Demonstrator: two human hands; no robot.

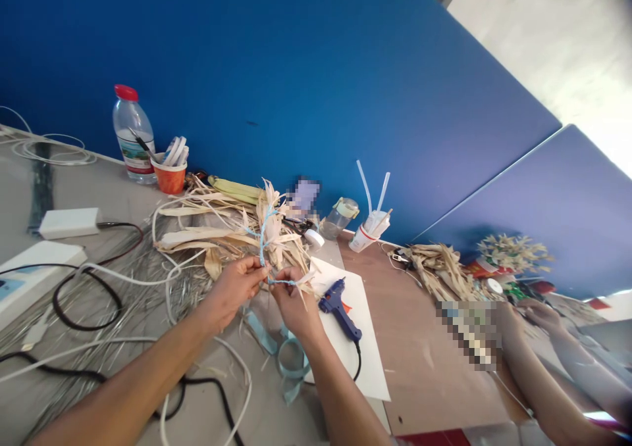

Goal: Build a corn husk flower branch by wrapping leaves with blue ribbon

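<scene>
Both my hands are closed on a branching stem (262, 248) wrapped in light blue tape, with pale corn husk pieces at the tips of its branches. My left hand (237, 291) pinches the lower part of the upright stem. Just beside it, my right hand (296, 309) grips near the side branch that points right. Dried corn husks (190, 239) lie behind the stem. Below my hands is a loose curl of light blue tape (292, 370). A dark blue glue gun (340, 309) rests on white paper (370, 350), right of my right hand.
Cables (237, 347) and thin wires (135, 285) spread across the left side. Along the blue partition (296, 71) stand a red-capped bottle (134, 127), an orange cup (170, 179), a glass jar (340, 219) and a cup with straws (366, 234). Another person's hands (540, 316) are at far right.
</scene>
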